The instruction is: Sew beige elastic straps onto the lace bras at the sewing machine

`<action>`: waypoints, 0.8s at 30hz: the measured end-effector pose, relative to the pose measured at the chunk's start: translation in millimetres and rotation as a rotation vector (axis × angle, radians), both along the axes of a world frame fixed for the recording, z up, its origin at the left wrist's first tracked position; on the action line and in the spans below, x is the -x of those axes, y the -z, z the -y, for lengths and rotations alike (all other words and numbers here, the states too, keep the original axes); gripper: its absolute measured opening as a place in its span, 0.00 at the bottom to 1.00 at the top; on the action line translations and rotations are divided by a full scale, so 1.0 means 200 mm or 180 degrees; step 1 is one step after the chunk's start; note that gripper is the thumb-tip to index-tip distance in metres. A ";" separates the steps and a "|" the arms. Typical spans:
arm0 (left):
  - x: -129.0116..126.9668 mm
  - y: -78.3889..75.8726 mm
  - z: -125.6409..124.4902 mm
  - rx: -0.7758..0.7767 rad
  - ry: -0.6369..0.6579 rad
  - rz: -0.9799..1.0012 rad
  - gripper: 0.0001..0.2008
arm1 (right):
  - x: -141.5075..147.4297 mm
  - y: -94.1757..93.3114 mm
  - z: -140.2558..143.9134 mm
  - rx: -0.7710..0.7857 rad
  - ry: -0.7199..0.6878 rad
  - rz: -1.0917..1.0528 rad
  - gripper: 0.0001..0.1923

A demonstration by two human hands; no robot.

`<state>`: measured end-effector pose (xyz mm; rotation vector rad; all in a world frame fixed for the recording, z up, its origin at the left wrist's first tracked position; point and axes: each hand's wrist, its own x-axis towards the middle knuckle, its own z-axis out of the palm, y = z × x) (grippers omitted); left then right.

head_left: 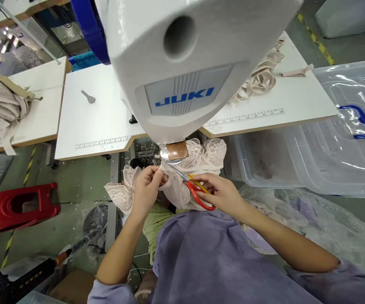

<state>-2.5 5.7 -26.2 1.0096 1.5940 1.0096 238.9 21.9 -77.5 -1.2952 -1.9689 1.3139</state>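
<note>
One sewing machine (185, 63), white, fills the top middle; "JUKI" in blue on its grey plate. One pair of scissors (195, 188) with red and yellow handles. One piece of pale lace fabric (198, 158) hanging below the machine's lower end. Two hands, both the person's own.

Left hand (147, 188): fingers pinched shut on a fold of the lace fabric, just under the machine's metal tip. Right hand (222, 192): closed round the scissors' handles, blades pointing up-left toward the pinched spot, tips touching or nearly touching the fabric (can't tell which).

Two white tables (100, 122) visible behind the machine, each with a printed ruler strip along its near edge (numbers too small to read). A heap of beige strips (260, 80) lies on the right one, close to the machine. One clear plastic bin (322, 139) with a blue handle sits right of the hands, its corner near the right wrist. One red plastic stool (14, 207) on the floor at left, well apart. Open floor between stool and table leg; hands work in a tight gap between machine and lap.
</note>
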 end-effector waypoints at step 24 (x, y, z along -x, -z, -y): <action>-0.07 -0.01 -0.03 -0.1085 0.1163 -0.2579 0.15 | 0.04 -0.09 -0.26 -0.0539 -0.1369 -0.0654 0.38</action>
